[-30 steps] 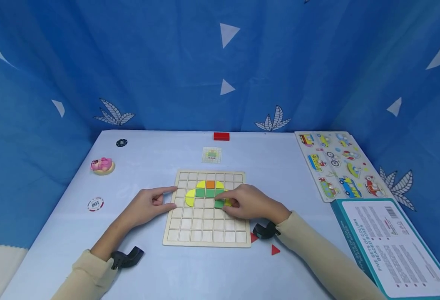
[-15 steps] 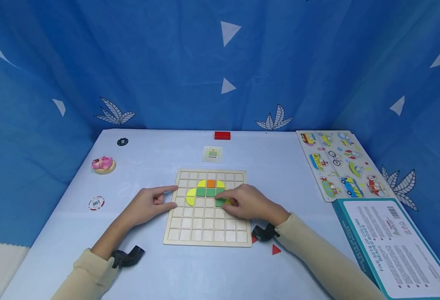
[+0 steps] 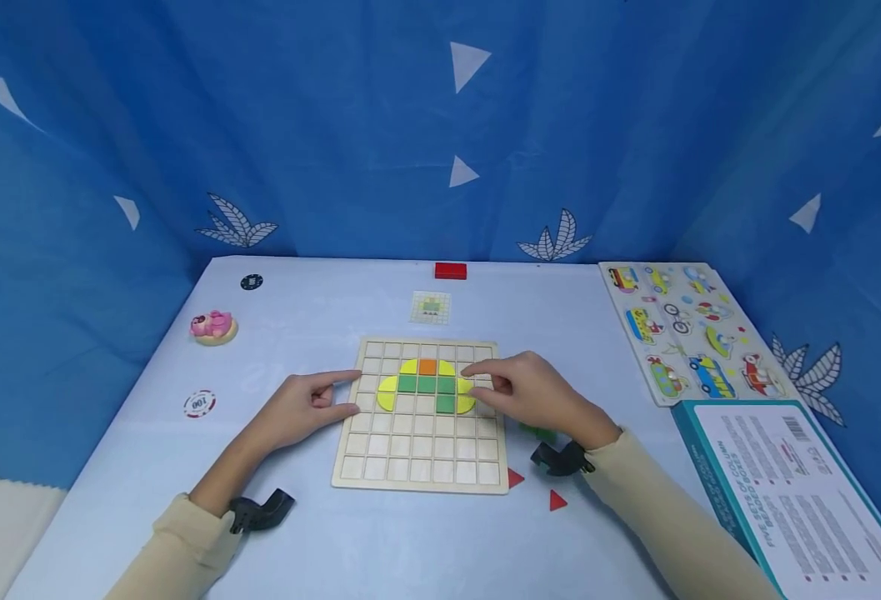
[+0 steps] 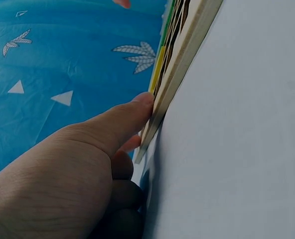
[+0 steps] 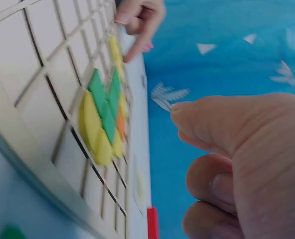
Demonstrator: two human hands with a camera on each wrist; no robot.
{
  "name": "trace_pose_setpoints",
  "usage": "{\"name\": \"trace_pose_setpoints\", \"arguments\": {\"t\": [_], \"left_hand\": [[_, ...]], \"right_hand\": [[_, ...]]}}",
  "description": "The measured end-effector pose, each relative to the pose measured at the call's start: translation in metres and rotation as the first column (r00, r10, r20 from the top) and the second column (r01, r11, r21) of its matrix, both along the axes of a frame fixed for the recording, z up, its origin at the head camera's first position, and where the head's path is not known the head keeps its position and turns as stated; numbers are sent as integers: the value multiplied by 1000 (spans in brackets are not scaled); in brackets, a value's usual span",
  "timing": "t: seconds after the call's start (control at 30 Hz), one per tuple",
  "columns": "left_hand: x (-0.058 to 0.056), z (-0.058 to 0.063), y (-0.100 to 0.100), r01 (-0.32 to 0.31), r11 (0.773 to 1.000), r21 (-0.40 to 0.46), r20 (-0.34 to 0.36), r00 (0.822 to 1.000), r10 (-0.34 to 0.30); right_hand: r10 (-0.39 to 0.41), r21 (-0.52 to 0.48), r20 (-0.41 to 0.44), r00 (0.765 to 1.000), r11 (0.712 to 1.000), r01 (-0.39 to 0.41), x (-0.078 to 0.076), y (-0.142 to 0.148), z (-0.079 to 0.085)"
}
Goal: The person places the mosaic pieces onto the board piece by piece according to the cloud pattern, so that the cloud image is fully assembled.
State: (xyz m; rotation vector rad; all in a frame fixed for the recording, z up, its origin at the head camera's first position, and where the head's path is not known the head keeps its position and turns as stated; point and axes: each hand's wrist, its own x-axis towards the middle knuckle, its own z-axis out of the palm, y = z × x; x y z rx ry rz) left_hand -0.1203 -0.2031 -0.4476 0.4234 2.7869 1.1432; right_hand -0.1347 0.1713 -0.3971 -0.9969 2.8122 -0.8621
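A wooden grid board (image 3: 410, 471) lies on the table. In its cells sit green square tiles (image 3: 427, 384), an orange square tile (image 3: 427, 367) and yellow rounded tiles (image 3: 387, 392) at the sides and top. My left hand (image 3: 295, 414) touches the board's left edge with extended thumb and index finger; the left wrist view shows the thumb (image 4: 137, 107) against that edge. Over the board's right side hovers my right hand (image 3: 533, 392), thumb and index finger apart with nothing between them. A small pattern card (image 3: 431, 307) lies behind the board.
Red triangle tiles (image 3: 557, 500) lie right of the board, and green pieces (image 3: 538, 432) show partly behind the right wrist. A red block (image 3: 451, 271) stands at the back. On the right are a picture puzzle (image 3: 676, 350) and a teal-edged box (image 3: 785, 467); at left, a pink figurine (image 3: 213, 327).
My right hand has let go of the lower green square tile and moved right, away from it. That tile now shows fully in its cell. The left hand stays at the board's edge.
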Motion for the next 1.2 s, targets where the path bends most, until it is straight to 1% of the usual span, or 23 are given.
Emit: {"name": "trace_pose_setpoints", "arguments": {"t": [0.13, 0.3, 0.5, 0.6, 0.73, 0.93, 1.07, 1.2], "left_hand": [[0, -1, 2, 1, 1000, -1, 13, 1000, -1], [1, 1, 2, -8, 1000, -19, 13, 1000, 8], [-1, 4, 2, 12, 1000, -8, 18, 1000, -12], [-1, 4, 2, 8, 1000, -14, 24, 1000, -8], [-1, 5, 1, -10, 1000, -28, 30, 999, 11], [-3, 5, 1, -4, 1000, -20, 4, 1000, 4], [-2, 3, 0, -10, 1000, -14, 11, 1000, 10], [-1, 2, 0, -4, 1000, -8, 25, 1000, 5]], "right_hand": [[-74, -71, 28, 997, 995, 75, 14, 22, 3], [-162, -94, 79, 984, 981, 169, 35, 46, -4], [-277, -77, 153, 949, 954, 291, 54, 75, -22], [-307, -87, 193, 932, 941, 328, 61, 86, -29], [-312, -98, 232, 921, 935, 341, 66, 92, -34], [-307, -62, 237, 922, 942, 329, 65, 91, -35], [-310, -18, 234, 922, 946, 322, 66, 88, -35], [-321, 15, 200, 926, 946, 325, 67, 85, -35]]}}
